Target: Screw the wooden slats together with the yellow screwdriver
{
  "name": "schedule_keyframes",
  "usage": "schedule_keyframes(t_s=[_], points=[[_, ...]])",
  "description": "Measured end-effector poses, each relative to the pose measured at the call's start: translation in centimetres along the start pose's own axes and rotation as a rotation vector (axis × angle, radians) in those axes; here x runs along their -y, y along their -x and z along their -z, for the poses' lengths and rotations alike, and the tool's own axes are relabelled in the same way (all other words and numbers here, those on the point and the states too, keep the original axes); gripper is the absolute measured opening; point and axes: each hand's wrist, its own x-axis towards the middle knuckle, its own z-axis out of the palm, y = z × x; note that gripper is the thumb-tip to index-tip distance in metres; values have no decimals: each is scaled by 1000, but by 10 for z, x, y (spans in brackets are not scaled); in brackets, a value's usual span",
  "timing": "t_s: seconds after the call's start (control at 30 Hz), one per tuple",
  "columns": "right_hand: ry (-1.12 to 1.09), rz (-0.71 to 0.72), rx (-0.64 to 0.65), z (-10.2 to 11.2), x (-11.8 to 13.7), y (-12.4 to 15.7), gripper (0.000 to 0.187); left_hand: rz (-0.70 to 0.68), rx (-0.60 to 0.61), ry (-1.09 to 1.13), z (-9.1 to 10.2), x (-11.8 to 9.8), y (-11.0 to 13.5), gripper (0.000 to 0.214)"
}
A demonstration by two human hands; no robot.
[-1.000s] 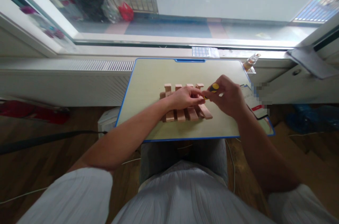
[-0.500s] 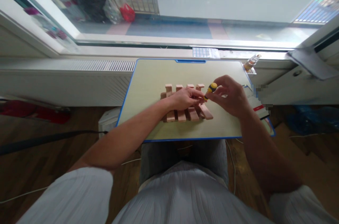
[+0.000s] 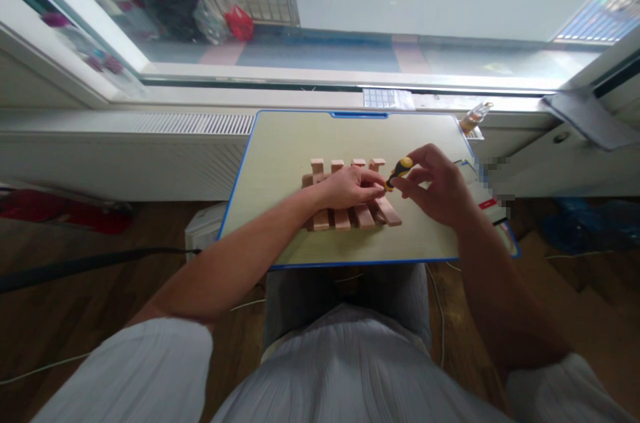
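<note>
A slatted wooden piece, made of several pale slats across a crosspiece, lies on the table. My left hand rests over its middle, with thumb and forefinger closed together at the lower end of a screwdriver. What those fingertips pinch is too small to make out. From the right, my right hand holds the screwdriver's yellow and black handle between thumb and fingers. The screwdriver leans, its lower end over the rightmost slat, which sits at a slant to the others. Its tip is hidden by my left fingers.
Blue edging borders the table close to my lap. A flat white and red item lies at the right edge, partly blurred out. A small clear bottle stands beyond the far right corner, near the window sill and radiator.
My right hand has shifted slightly right and its fingers have moved on the screwdriver handle, which now shows more of its black part. My left hand has stayed nearly still.
</note>
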Motion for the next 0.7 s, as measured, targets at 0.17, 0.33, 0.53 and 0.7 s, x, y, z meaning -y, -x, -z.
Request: schedule_keyframes(t_s=[0.17,0.33,0.53,0.7], points=[[201,139,-36,-8,14,3,32,-35,-13,43,1,-3,2,38],[228,214,-14,-14,23,3,12,-59,-13,47,1,-4,2,31],[119,116,-66,-18,14,4,37,-62,5,97,-1,-1,2,30],[62,-19,46,-7,18,0,40,-49,38,55,2,1,-1,26]])
